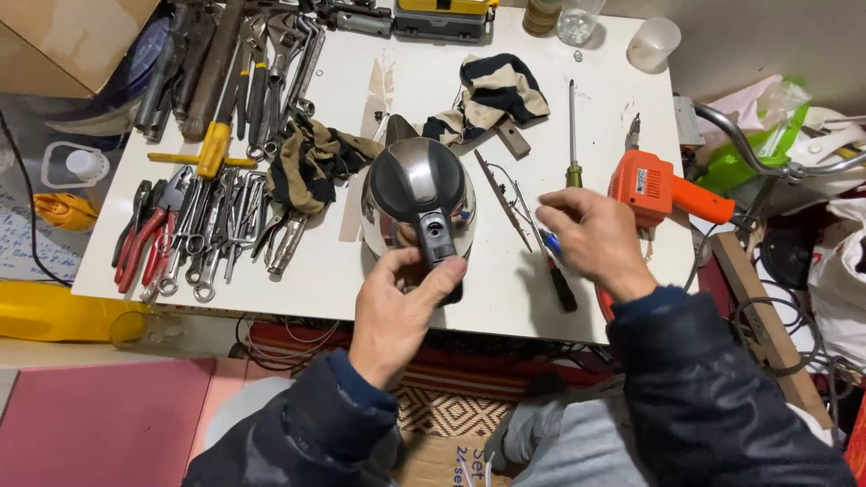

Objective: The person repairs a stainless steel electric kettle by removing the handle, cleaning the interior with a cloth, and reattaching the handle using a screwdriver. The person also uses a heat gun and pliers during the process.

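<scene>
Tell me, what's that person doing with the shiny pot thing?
It's a metal kettle standing on a white table. The person's left hand grips its dark handle, while the right hand reaches over a screwdriver lying beside it. Pliers and wrenches lie spread out on the left, and an orange power tool sits on the right. Striped rags lie behind the kettle.

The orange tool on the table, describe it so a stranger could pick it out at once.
Start at the white table and go to its right edge, beyond the right hand. There lies the orange pistol-shaped power tool. It is the only bright orange, chunky item there; the nearby screwdriver is thin.
</scene>
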